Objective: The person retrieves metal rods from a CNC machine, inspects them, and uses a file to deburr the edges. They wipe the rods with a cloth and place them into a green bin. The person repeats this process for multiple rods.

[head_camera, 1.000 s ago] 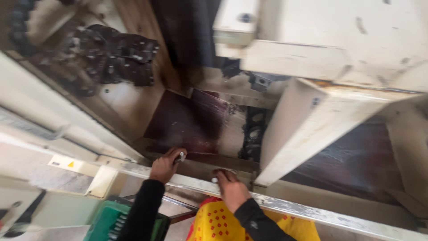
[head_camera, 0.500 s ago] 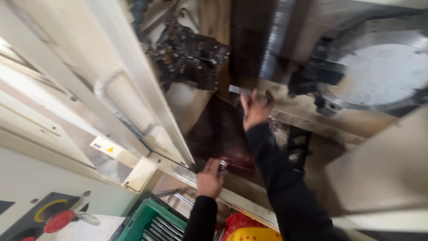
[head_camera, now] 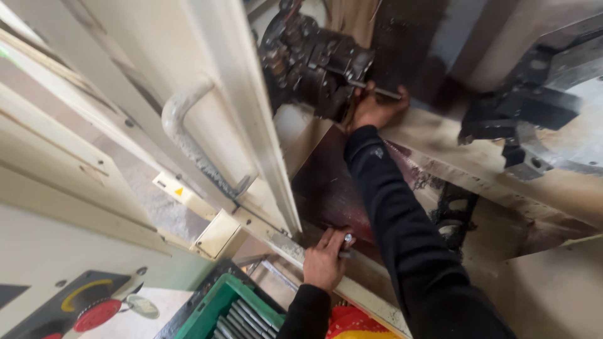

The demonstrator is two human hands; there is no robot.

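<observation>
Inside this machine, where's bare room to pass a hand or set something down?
The dark sloped panel between the door edge and the right sleeve is bare. The pale ledge right of the right hand is open too. It is crowded around the black tool block and in the green crate.

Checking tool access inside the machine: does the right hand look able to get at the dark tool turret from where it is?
Probably yes. The right hand already lies against the dark tool turret, holding a thin metal rod there, with nothing between them.
</observation>
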